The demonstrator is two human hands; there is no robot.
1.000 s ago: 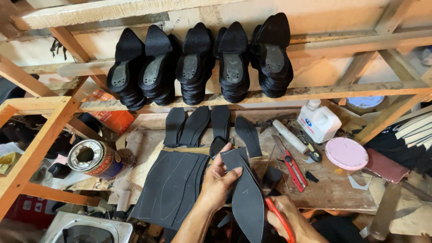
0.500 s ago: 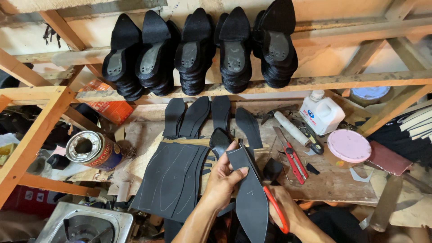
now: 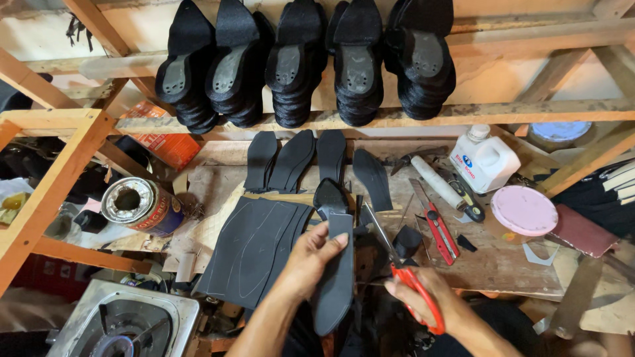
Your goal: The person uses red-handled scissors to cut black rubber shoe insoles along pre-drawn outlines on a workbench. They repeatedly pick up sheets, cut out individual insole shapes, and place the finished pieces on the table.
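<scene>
Black sole cutout (image 3: 336, 277) hangs over the counter's (image 3: 516, 277) near edge, pinched in the left hand's (image 3: 311, 254) grip; the right hand (image 3: 430, 305) is closed on red-handled scissors (image 3: 403, 271) just beside it.

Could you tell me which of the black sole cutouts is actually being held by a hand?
The long sole cutout in the left hand; the other cutouts lie untouched on the bench.

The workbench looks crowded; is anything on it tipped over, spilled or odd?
One thing: the metal can at the bench's left end lies on its side, open mouth facing the camera. No spill shows. The cut soles, knife and white bottle lie or stand normally.
</scene>
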